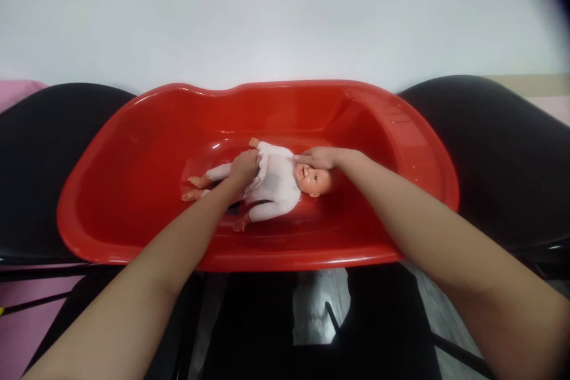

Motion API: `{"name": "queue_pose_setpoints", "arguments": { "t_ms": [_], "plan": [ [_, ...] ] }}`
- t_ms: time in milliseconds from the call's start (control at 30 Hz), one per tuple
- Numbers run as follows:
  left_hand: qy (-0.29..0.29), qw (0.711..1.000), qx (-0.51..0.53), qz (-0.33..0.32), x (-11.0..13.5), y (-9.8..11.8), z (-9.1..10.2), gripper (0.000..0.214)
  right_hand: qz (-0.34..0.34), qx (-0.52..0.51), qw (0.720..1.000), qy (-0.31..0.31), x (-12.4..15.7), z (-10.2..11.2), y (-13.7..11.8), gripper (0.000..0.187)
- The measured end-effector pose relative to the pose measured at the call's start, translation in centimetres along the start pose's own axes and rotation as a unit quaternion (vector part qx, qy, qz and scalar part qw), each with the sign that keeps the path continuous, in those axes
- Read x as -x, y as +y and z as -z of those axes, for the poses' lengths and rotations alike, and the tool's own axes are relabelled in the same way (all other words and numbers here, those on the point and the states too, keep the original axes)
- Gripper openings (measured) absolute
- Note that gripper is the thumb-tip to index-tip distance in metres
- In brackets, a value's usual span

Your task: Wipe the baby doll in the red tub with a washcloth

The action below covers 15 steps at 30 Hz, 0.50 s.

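Note:
A baby doll (pixel 276 178) lies on its back in a red plastic baby bathtub (pixel 133 190), its head to the right and its feet to the left. It wears a white long-sleeved shirt (pixel 278 175) and light leg coverings. My left hand (pixel 246 167) is closed on the shirt's ruffled hem at the doll's waist. At the collar, beside the doll's head (pixel 314 181), my right hand (pixel 321 157) has its fingers closed on the neckline. That hand partly covers the top side of the head.
Black chairs stand on both sides, one at the left (pixel 35 172) and one at the right (pixel 503 160), next to the tub. Another black seat (pixel 258 320) is in front of it. A pale wall (pixel 285 18) rises right behind the tub.

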<state>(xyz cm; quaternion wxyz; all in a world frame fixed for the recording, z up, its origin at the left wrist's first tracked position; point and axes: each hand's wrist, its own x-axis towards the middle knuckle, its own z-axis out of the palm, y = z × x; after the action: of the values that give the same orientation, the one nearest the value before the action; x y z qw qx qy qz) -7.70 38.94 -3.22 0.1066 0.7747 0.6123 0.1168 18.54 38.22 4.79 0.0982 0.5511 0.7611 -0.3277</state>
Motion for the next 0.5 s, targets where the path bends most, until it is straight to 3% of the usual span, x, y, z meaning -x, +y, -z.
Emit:
{"name": "queue_pose_setpoints", "arguments": {
  "t_ms": [333,500],
  "plan": [
    [-0.014,0.992,-0.066,0.11,0.7,-4.9,1.1,0.034,0.026,-0.03,0.999,-0.024,-1.3,-0.4,1.3,0.08],
    [-0.007,0.983,-0.121,0.14,0.9,-5.0,1.7,0.034,0.017,-0.008,1.0,-0.004,-0.9,-0.3,0.8,0.081]
  ]
}}
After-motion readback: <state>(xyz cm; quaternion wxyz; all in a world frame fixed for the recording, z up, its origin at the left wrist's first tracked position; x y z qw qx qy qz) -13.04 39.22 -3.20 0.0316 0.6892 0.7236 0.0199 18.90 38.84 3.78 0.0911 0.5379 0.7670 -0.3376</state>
